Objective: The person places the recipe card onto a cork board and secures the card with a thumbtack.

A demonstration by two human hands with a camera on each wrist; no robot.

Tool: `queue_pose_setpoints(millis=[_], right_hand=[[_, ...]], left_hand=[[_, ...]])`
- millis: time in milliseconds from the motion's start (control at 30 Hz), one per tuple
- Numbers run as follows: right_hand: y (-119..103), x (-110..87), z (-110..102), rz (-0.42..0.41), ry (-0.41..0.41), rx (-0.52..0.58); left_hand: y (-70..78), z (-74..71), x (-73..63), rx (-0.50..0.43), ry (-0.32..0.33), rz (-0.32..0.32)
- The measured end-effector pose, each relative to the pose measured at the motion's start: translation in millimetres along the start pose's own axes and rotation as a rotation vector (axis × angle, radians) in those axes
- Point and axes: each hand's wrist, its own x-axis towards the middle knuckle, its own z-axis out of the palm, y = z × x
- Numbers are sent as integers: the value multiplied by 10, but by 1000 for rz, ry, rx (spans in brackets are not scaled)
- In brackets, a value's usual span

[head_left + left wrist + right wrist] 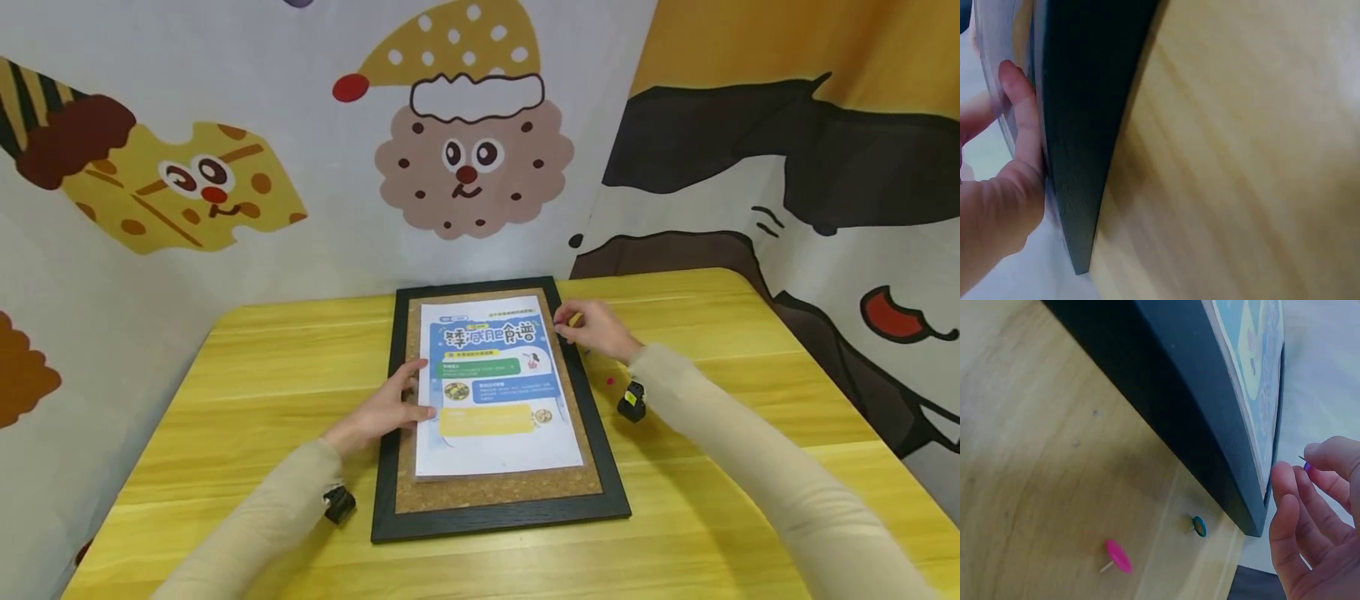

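A printed sheet (495, 454), blue, green and yellow with large lettering, lies on a black-framed cork board (510, 492). At the sheet's left edge my left hand (386, 407) rests with thumb and fingers spread, their tips on the paper. In the left wrist view the thumb (1025, 119) reaches over the black frame. My right hand (597, 327) is over the board's upper right side, beside the sheet's top right corner. Between thumb and fingertip it pinches a purple thumbtack (1307, 466), with the pin sticking out.
On the yellow wood-grain table (285, 375), right of the board, lie a pink thumbtack (1118, 556) and a blue-green thumbtack (1199, 527). Behind the table hangs a curtain (330, 250) printed with cartoon food.
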Motion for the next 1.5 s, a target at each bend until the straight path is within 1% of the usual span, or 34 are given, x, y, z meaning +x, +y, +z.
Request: queue_pose_setpoints(millis=[67,167,233,300,367,433,500,533,600,667,767,833,967,1133,1233,1267,1400,1500], right_hand=[[20,28,18,16,-2,-12],[45,75,27,34,-10,-26],[60,112,30,39,-13,-35],[62,149,32,42,-12,-40],[67,189,37,43,-9,-48],[64,225,40,50,-2,-50],[63,255,43,56,2,-51],[66,271,46,58,3,-50],[69,296,52,65,5,-46],[74,317,58,66,6,-43],[83,349,67,70,8,-34],[91,376,75,71,16,-28],[101,449,89,68,24,-18],[79,529,91,71,34,-20],[92,557,89,70,37,-21],[102,562,89,70,38,-24],[158,575,101,58,63,-28],[178,609,122,51,90,-46]], left_hand=[[15,-31,8,49,-28,36],[45,-108,2,143,-93,97],[74,-163,-10,224,-135,133],[112,-207,-24,332,-167,160],[147,-234,-33,422,-187,181],[178,-248,-34,485,-198,195],[199,-256,-27,506,-203,212],[208,-258,-22,503,-199,217],[219,-266,-6,507,-182,248],[214,-273,20,519,-151,291],[194,-293,55,541,-83,318],[178,-312,74,524,-47,298],[115,-386,112,492,4,220],[-2,-504,179,481,33,123],[-49,-550,218,454,21,69],[-63,-557,230,444,11,63],[-97,-546,262,443,-43,71],[-121,-544,266,475,-86,67]])
